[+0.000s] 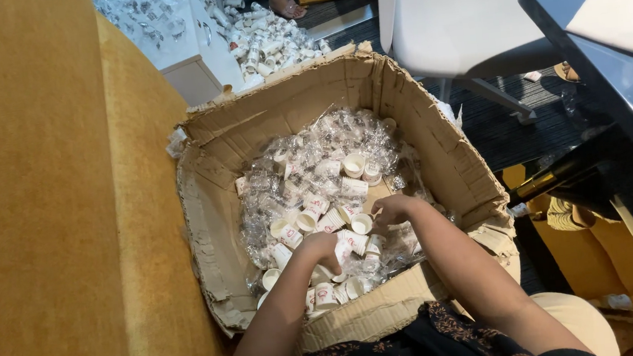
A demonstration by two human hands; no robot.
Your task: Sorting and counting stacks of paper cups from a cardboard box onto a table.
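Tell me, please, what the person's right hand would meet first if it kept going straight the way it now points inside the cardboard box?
Most likely the small white paper cup just beyond the right hand, then the clear plastic wrappers; depth is hard to judge.

The box (436, 135) is brown corrugated cardboard, matt and rough, its rim torn and frayed. The cups (319, 224) inside look like white paper, matt, with small printed marks (too small to make out). Around them lies clear plastic wrap (328, 134), thin, crinkled and glossy. The sofa (47, 196) is mustard cloth with a soft, velvety nap. The chair (463, 9) seat looks smooth, pale and matt. The table (616, 72) top is dark, smooth and slightly glossy; a matt paper napkin (618, 17) lies on it.
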